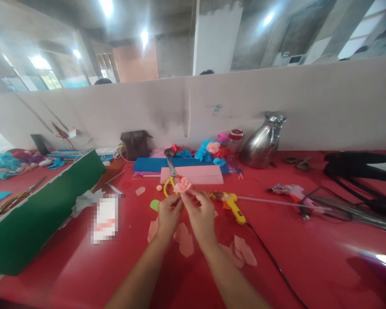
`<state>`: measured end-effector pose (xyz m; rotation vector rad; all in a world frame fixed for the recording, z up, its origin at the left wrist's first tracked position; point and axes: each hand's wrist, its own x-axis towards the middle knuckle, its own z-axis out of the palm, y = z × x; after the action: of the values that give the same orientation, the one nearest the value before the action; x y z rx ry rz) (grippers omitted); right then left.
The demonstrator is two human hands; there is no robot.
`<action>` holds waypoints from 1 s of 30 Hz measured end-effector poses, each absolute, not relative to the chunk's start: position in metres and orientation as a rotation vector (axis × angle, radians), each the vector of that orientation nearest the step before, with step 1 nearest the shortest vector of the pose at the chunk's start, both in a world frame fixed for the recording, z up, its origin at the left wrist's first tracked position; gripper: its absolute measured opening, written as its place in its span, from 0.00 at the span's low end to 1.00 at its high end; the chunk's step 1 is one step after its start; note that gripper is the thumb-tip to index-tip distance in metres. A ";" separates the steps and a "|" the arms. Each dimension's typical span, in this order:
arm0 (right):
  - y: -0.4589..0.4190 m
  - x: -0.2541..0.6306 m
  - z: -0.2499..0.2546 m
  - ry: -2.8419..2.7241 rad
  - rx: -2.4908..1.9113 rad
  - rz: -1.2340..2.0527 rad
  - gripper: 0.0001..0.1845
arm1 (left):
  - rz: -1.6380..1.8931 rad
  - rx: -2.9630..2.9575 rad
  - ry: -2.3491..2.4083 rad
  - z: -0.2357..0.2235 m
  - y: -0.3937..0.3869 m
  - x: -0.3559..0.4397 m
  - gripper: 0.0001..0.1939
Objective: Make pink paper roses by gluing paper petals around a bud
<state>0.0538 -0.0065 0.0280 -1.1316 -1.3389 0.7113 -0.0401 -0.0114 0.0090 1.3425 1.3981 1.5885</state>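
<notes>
Closed together by the fingertips, my left hand [170, 212] and right hand [202, 214] pinch the base of one pink flower [182, 185]. I hold it from below, I think so that its soft top is not crushed. It is in the air in front of me, over the red table [131, 266]. Below my wrists lie loose pink pieces [185, 246], flat and spread, probably easier to pick singly. Just behind the flower are yellow-handled scissors [169, 187]. At my right lies a glue gun [234, 208], perhaps for quick reach; I find no readable brand on it. Farther back rest pink sheets [196, 174] and blue sheets [141, 165], then coloured bunched flowers [209, 150] and a metal jug [260, 146], I suppose out of my arms' way. On the partition [131, 111] is a small blue mark [217, 108], too blurred for reading. One white packet [106, 219] at left is pixelated, so its writing also stays unreadable.
</notes>
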 end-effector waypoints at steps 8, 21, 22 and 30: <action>-0.004 0.055 0.027 -1.298 -1.127 0.769 0.15 | 1.611 1.388 1.407 0.011 -0.011 -0.040 0.09; 0.005 0.060 0.021 -1.232 -1.042 0.877 0.11 | 1.655 1.326 1.262 0.009 -0.007 -0.042 0.06; 0.004 0.061 0.022 -1.253 -1.043 0.819 0.11 | 1.674 1.300 1.215 0.010 -0.008 -0.042 0.05; -0.006 0.060 0.026 -1.432 -0.970 0.302 0.05 | 1.647 1.016 0.797 0.023 -0.014 -0.045 0.11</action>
<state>0.0602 -0.0056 0.0264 -0.9700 -1.4319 0.3020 -0.0449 -0.0135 0.0229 1.0163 0.7970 1.6469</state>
